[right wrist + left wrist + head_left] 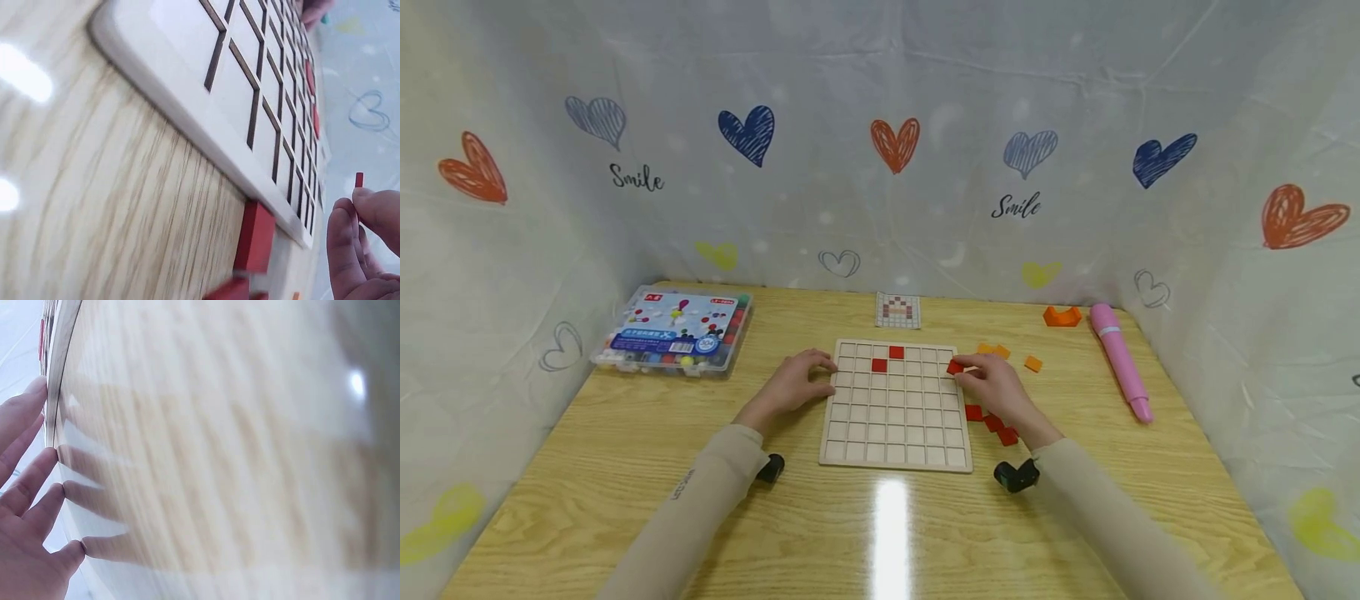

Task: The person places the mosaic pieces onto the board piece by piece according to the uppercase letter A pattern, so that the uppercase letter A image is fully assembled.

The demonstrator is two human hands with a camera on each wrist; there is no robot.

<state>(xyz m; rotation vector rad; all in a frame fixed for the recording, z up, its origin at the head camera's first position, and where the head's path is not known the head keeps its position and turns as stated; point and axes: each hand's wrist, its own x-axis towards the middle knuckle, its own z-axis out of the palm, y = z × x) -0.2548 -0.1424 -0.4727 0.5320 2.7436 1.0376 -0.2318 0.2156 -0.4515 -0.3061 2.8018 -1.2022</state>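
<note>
A wooden grid board [887, 408] lies on the table, with one red square tile [897, 352] in its top row and another red tile [879, 365] in the row below. My right hand [1000, 390] pinches a red tile [359, 180] between thumb and fingers, over the board's upper right edge. At the board's left edge, my left hand [790, 385] touches the rim with its fingertips, fingers loosely bent; the left wrist view shows those fingers [37, 472] against the side and tabletop. Several loose red tiles [992, 423] lie beside the board, below my right hand.
Orange tiles [1033, 363] lie behind the right hand, near an orange bracket-like piece [1063, 317]. A pink pen-shaped object [1122, 362] is at far right. A small pattern card [898, 311] sits behind the board. A plastic case [677, 331] of coloured parts stands at left.
</note>
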